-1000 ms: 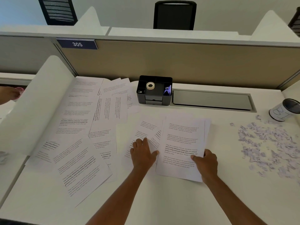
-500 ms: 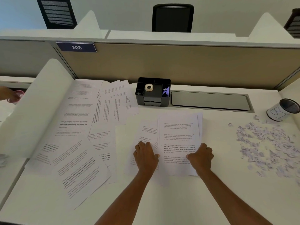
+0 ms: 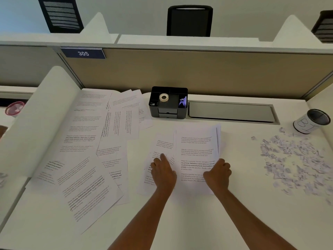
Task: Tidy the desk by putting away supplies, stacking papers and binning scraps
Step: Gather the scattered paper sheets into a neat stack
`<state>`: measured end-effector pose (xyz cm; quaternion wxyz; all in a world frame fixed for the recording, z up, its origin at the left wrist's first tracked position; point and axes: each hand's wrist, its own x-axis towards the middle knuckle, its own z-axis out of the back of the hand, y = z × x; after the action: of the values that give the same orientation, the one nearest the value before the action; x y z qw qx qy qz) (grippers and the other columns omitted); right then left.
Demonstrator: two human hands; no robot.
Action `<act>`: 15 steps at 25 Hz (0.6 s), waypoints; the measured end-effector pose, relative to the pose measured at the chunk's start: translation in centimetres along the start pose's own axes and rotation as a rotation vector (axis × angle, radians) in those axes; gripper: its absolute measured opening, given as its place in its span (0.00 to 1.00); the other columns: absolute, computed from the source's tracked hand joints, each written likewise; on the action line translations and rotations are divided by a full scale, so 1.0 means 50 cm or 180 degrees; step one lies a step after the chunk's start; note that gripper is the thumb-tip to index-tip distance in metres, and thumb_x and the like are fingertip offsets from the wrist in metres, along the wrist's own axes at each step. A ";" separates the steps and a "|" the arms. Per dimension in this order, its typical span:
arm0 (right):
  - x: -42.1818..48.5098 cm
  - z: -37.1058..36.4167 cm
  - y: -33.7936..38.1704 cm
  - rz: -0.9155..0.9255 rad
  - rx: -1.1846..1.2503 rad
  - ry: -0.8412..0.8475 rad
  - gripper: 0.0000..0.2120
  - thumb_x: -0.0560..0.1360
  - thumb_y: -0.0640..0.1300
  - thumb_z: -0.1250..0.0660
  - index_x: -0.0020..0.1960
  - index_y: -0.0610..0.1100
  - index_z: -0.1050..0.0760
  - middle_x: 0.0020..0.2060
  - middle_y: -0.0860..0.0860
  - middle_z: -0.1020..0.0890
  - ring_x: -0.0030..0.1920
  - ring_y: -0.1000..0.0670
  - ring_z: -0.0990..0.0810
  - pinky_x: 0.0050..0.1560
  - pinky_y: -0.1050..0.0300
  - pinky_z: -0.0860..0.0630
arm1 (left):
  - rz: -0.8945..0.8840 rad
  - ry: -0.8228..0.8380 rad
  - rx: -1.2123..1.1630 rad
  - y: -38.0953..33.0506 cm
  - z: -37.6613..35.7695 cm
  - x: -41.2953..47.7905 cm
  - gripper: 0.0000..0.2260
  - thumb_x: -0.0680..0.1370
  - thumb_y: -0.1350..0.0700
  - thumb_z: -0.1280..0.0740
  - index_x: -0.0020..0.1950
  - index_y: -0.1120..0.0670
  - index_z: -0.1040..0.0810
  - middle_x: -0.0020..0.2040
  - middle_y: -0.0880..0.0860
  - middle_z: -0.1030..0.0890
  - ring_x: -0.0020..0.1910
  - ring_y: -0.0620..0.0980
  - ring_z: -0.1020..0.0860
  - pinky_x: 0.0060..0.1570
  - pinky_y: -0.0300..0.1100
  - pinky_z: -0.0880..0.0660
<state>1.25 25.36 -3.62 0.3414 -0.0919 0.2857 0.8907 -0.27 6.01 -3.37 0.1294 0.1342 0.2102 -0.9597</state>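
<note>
Squarely at tabletop [image 3: 180,222] centre: left hand [image 3: 163,172], fingers flat, pins loose sheet [image 3: 162,143] — right hand [image 3: 219,175], fingers curled, pinches paper stack [image 3: 196,147] edge, likely squaring pile; scraps [image 3: 292,159] unbinned at right.

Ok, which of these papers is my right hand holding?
The squared stack in front of the black organiser: the right hand grips its lower right edge. The left hand presses a separate sheet beside it; other sheets lie scattered further left.
</note>
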 end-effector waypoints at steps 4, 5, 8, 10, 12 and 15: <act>-0.008 0.010 -0.005 -0.0302 0.0829 0.0138 0.30 0.70 0.36 0.30 0.69 0.44 0.37 0.60 0.44 0.24 0.56 0.38 0.21 0.50 0.45 0.20 | 0.0190 0.0173 -0.0433 0.000 0.015 0.020 0.26 0.80 0.53 0.25 0.75 0.57 0.28 0.68 0.58 0.24 0.67 0.60 0.23 0.65 0.51 0.23; -0.008 0.016 -0.008 -0.0394 0.1034 0.0176 0.29 0.71 0.35 0.31 0.69 0.45 0.36 0.58 0.46 0.22 0.54 0.40 0.20 0.50 0.45 0.19 | 0.0262 0.0221 -0.0615 0.002 0.015 0.029 0.22 0.81 0.52 0.26 0.72 0.58 0.25 0.67 0.58 0.24 0.66 0.60 0.22 0.65 0.51 0.22; -0.002 0.023 -0.022 -0.0681 0.1574 0.0320 0.22 0.72 0.34 0.32 0.63 0.46 0.32 0.55 0.46 0.19 0.51 0.44 0.19 0.48 0.48 0.19 | 0.0441 0.0336 -0.1168 0.012 0.012 0.051 0.13 0.78 0.47 0.26 0.56 0.55 0.18 0.57 0.54 0.18 0.54 0.56 0.15 0.57 0.51 0.16; 0.001 0.021 -0.032 -0.0834 0.1874 0.0426 0.21 0.72 0.34 0.31 0.63 0.45 0.29 0.56 0.46 0.18 0.52 0.45 0.18 0.49 0.50 0.20 | 0.0475 0.0540 -0.1510 0.007 0.020 0.050 0.14 0.79 0.45 0.24 0.54 0.55 0.20 0.51 0.50 0.16 0.50 0.52 0.15 0.53 0.49 0.16; 0.001 0.018 -0.039 -0.0986 0.2139 0.0587 0.21 0.74 0.32 0.30 0.65 0.42 0.26 0.58 0.45 0.17 0.54 0.43 0.17 0.52 0.50 0.20 | 0.0633 0.0793 -0.2071 0.000 0.025 0.046 0.17 0.79 0.45 0.24 0.59 0.54 0.23 0.54 0.51 0.15 0.53 0.52 0.15 0.52 0.49 0.14; -0.006 0.017 -0.059 -0.1127 0.2568 0.0932 0.18 0.77 0.29 0.31 0.65 0.40 0.22 0.59 0.43 0.15 0.57 0.40 0.17 0.60 0.47 0.21 | 0.0725 0.1041 -0.2496 -0.003 0.028 0.032 0.23 0.78 0.44 0.22 0.67 0.51 0.25 0.59 0.52 0.16 0.57 0.53 0.15 0.52 0.48 0.13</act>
<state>3.44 27.46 -4.15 0.4528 -0.1240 0.6345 0.6140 -2.12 5.22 -2.57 0.2405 0.2475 0.5601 -0.7531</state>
